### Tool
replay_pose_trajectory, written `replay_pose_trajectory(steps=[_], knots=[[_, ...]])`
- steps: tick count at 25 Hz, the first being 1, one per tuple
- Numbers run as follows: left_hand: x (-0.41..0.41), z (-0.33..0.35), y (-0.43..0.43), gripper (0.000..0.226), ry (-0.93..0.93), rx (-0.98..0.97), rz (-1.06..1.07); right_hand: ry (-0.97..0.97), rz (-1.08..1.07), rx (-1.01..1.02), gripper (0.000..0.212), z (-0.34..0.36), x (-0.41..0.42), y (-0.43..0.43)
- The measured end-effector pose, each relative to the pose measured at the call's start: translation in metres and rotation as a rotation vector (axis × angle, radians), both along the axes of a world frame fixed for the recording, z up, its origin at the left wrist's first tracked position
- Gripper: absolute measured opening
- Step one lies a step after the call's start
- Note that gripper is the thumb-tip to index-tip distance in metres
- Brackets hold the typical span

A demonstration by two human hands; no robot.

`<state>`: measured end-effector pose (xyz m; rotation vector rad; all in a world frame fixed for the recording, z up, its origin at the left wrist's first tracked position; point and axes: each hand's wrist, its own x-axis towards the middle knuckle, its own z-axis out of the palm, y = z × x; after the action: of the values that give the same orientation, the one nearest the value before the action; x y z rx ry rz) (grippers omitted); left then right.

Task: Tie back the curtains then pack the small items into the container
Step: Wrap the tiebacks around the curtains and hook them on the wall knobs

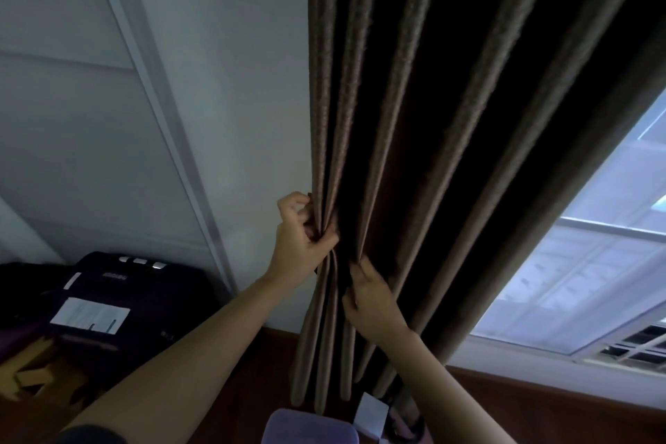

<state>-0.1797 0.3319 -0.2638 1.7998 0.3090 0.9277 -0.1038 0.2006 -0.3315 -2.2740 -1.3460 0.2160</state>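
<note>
Beside the window, I am bunching the curtain in my left hand, fingers curled round its pleats, while my right hand is pinching a lower fold. A loosening grip is risking the pleats spilling out untied. The purple container below is showing only its top; contents cannot be told.

curtain: brown woven cloth, matt, faintly rough;
wall: smooth matt paint;
suitcase: dark matt fabric, white paper label;
floor: reddish wood, slight sheen
</note>
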Motion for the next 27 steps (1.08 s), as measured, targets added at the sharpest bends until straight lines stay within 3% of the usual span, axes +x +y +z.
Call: replay_pose_trajectory(steps=[2,5,7,10,15,20,25,27], knots=[[0.006,0.017,0.002,0.050,0.132,-0.155,-0.001,-0.007,0.034,-0.108,0.062,-0.010,-0.001,-0.008],[0.018,0.052,0.014,0.012,0.567,0.124,-0.118,-0.012,0.059,-0.142,0.063,-0.008,-0.002,-0.009],[0.027,0.069,0.016,0.029,0.822,0.273,-0.278,-0.017,0.064,-0.159,0.064,-0.006,-0.003,-0.005],[0.037,0.071,0.023,0.026,1.037,0.354,-0.402,-0.050,0.057,-0.199,0.066,-0.004,-0.005,0.000],[0.041,0.068,0.022,0.030,1.026,0.362,-0.408,-0.084,0.042,-0.248,0.061,-0.001,-0.007,0.004],[0.044,0.065,0.005,0.017,0.965,0.169,-0.405,-0.052,0.023,-0.263,0.057,-0.003,-0.010,0.011],[0.049,0.064,-0.008,0.027,0.836,0.283,-0.276,-0.079,0.071,-0.450,0.059,0.006,-0.015,0.009],[0.048,0.062,-0.001,0.029,0.774,0.254,-0.245,-0.192,-0.028,-0.261,0.045,0.009,-0.007,-0.005]])
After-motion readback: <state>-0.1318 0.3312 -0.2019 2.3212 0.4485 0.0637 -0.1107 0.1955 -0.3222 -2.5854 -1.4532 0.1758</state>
